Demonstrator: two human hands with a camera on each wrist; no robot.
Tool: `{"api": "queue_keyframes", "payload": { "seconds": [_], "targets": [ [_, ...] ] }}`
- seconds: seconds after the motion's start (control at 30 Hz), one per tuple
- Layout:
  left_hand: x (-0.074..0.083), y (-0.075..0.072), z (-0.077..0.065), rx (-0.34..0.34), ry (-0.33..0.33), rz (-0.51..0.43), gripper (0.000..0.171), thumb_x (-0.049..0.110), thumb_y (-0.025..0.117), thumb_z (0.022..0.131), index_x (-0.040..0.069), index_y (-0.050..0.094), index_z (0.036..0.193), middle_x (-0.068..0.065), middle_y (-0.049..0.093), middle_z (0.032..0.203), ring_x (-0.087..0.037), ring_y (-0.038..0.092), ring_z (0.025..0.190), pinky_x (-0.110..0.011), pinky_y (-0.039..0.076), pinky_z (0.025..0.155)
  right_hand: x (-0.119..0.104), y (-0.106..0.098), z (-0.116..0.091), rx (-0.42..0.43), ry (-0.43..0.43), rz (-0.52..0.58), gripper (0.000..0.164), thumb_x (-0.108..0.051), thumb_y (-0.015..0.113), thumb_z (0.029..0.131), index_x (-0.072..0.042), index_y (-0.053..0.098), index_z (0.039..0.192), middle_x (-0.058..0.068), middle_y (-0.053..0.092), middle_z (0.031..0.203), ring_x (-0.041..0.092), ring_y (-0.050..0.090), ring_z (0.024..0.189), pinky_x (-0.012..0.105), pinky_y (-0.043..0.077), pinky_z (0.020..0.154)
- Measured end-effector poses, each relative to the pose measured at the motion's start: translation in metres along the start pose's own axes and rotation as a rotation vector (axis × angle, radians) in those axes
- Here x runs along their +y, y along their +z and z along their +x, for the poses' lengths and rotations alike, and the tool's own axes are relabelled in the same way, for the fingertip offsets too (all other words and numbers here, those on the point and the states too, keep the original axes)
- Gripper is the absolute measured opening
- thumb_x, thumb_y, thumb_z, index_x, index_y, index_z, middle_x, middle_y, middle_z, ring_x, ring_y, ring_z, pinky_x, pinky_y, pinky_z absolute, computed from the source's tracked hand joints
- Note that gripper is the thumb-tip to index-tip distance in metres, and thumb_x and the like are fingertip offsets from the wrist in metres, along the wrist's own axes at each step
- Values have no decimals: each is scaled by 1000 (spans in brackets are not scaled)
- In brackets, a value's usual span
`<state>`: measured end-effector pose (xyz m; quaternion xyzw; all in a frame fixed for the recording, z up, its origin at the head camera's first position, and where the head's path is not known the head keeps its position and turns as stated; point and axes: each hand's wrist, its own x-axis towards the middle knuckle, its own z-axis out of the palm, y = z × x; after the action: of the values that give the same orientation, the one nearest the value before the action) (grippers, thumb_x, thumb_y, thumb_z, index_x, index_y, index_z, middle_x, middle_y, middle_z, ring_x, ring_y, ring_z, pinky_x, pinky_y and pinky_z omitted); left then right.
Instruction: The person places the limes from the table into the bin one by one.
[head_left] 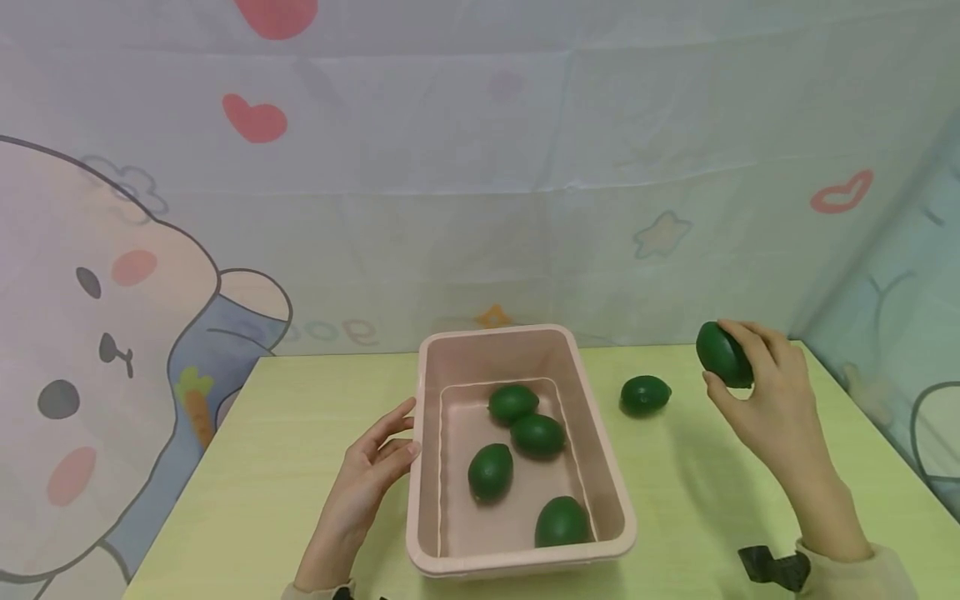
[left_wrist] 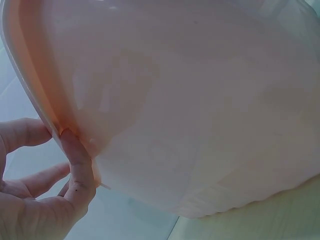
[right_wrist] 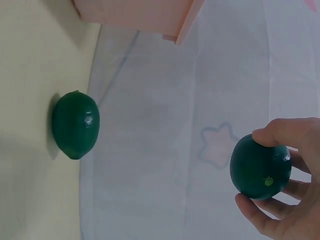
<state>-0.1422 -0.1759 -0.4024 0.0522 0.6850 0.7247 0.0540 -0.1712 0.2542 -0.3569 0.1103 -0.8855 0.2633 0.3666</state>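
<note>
My right hand (head_left: 780, 392) holds a dark green lime (head_left: 722, 354) between thumb and fingers, raised above the table's right side. In the right wrist view the held lime (right_wrist: 260, 167) shows a pale stem mark. Another lime (head_left: 645, 395) lies on the table, between that hand and a pale pink plastic bin (head_left: 600, 417). Several limes, one of them near the front corner (head_left: 562, 522), lie apart or touching inside the bin. At the bin's left side, my left hand (head_left: 367, 467) grips the rim; the left wrist view shows its fingertips (left_wrist: 75, 145) at the rim's edge.
The bin stands on a light yellow-green table (head_left: 322, 417). Behind the table hangs a pale curtain (head_left: 480, 167) printed with hearts, a star and a cartoon animal. More printed cloth (head_left: 915, 333) hangs along the right side.
</note>
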Motion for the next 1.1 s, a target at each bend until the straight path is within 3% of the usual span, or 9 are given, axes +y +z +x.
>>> {"api": "queue_keyframes", "payload": {
  "seconds": [0.5,1.1],
  "targets": [
    [1,0,0,5,3,-3,57,9,60,92,11,40,146,-8,47,126,-8,63,98,-24,52,89,-23,-8,21,7,-82,29,66,7,76,69,-6,56,131,28,51,125,47,45,112,58,35,86],
    [-1,0,1,7,-24,0,58,10,61,92,14,40,146,-7,46,127,-8,63,98,-25,51,90,-45,-11,30,1,-140,27,64,7,75,70,-6,56,130,25,51,126,44,45,111,53,38,81]
  ]
}}
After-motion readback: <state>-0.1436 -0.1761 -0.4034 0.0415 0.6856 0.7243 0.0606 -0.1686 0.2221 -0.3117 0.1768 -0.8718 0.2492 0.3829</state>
